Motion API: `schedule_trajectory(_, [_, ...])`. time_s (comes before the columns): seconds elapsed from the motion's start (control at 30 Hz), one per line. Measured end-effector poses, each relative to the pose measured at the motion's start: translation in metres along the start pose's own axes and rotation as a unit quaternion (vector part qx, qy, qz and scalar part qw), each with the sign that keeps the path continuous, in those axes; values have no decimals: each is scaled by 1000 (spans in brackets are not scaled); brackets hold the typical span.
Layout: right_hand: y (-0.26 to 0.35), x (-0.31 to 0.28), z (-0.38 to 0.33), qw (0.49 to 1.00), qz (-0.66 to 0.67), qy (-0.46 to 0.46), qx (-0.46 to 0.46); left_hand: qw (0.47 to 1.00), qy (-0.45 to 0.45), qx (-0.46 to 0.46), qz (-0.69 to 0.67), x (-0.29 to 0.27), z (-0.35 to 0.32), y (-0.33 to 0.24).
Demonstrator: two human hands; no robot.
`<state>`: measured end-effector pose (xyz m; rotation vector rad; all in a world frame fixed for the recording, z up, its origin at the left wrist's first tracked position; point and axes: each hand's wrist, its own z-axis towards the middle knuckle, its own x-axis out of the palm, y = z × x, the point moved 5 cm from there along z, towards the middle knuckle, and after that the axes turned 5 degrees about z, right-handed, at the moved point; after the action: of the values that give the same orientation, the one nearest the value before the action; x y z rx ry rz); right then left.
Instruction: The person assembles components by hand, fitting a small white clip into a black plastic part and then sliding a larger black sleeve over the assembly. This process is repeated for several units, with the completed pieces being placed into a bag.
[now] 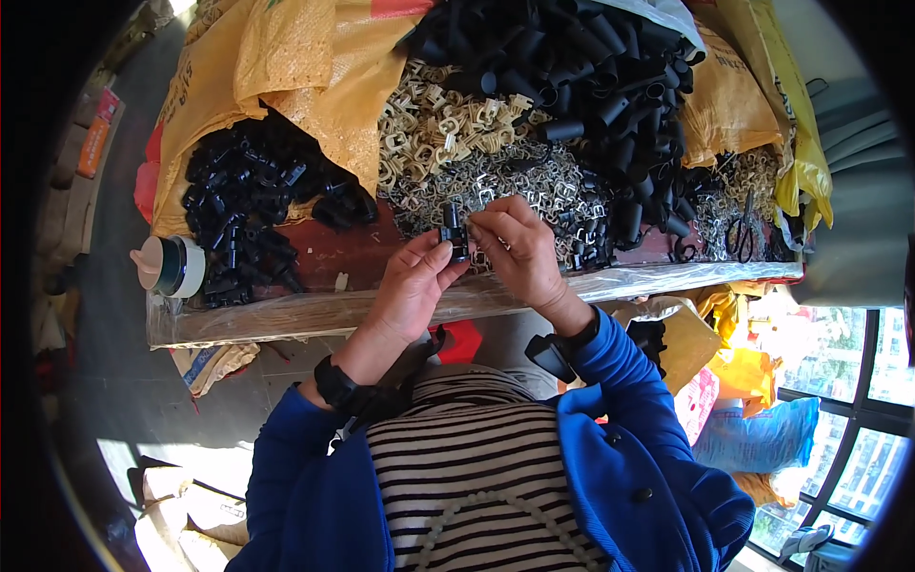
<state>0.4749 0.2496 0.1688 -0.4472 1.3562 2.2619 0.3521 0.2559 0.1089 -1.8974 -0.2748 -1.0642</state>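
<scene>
My left hand (416, 276) grips a small black plastic part (452, 232) upright between thumb and fingers, above the front of the table. Close against its right side, my right hand (518, 245) has thumb and forefinger pinched together; whatever they hold is too small to make out. Just beyond both hands lies a heap of small silvery metal clips (515, 191). Behind it are cream plastic pieces (448, 124). To the left spreads a pile of black plastic parts (243, 191), and black tubes (610, 105) are heaped at the back right.
The reddish table (348, 253) has a plastic-wrapped front edge (381, 315). A yellow woven sack (324, 76) lies at the back left. On the left corner stands a round container (181, 267). Scissors (743, 234) rest at the right, by more small clips.
</scene>
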Motion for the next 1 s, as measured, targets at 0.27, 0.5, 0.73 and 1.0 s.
schedule_trajectory(0.27, [-44, 14, -33, 880, 399, 18, 256, 1000, 13, 12, 26, -2, 8, 12])
schedule_trajectory(0.5, [-45, 13, -31, 850, 424, 98, 298, 998, 8, 15, 54, -9, 11, 16])
schedule_trajectory(0.73, [-52, 6, -35, 868, 395, 67, 292, 998, 1, -5, 64, -11, 13, 11])
schedule_trajectory(1.0, [-36, 0, -17, 824, 508, -26, 251, 997, -6, -56, 60, -5, 6, 11])
